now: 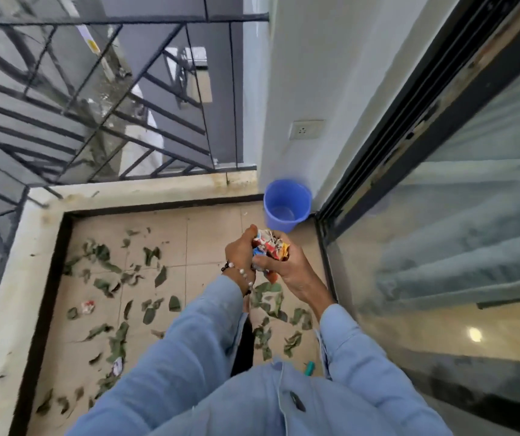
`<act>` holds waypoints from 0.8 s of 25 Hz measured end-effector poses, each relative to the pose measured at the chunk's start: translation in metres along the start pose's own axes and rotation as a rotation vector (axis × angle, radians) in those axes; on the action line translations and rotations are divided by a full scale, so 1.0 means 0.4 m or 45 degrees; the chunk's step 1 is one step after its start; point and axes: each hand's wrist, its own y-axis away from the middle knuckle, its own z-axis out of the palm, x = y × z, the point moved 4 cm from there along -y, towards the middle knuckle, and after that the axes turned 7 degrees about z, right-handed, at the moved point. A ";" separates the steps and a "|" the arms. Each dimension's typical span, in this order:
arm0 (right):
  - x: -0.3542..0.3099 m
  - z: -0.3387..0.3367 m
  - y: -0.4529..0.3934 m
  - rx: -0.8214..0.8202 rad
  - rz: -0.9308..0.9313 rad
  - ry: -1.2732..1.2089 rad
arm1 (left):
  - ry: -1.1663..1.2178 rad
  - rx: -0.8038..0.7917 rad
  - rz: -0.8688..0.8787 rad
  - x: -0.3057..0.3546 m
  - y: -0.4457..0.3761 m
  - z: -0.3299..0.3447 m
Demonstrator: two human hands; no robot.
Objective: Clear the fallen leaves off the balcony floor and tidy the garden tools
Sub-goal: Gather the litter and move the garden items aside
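Gripping a crumpled wad of colourful wrappers, the left hand and right hand curl their fingers around it from both sides above the balcony floor. Green fallen leaves lie scattered over the tiles nearer and to the left, and a blue bucket stands just beyond the hands in the far right corner.

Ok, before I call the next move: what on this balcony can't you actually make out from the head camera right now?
- Crumpled wrappers: head view, print unreadable; left hand and right hand cover much of the wad.
- Green-handled tool: only a tip shows between the sleeves; kind unknown.
- Blue bucket: motion-blurred; contents unclear.
- Near floor: hidden by arms and shirt.
- Small litter scrap: too small to identify.
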 end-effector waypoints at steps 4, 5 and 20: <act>-0.148 -0.054 -0.183 0.092 -0.007 0.120 | -0.082 -0.122 -0.063 0.127 -0.151 0.148; -0.172 -0.073 -0.233 0.136 0.005 0.132 | -0.089 -0.150 -0.081 0.155 -0.189 0.184; -0.019 -0.540 -0.949 0.704 0.297 -0.731 | -0.201 -0.184 -0.300 0.034 -0.879 0.562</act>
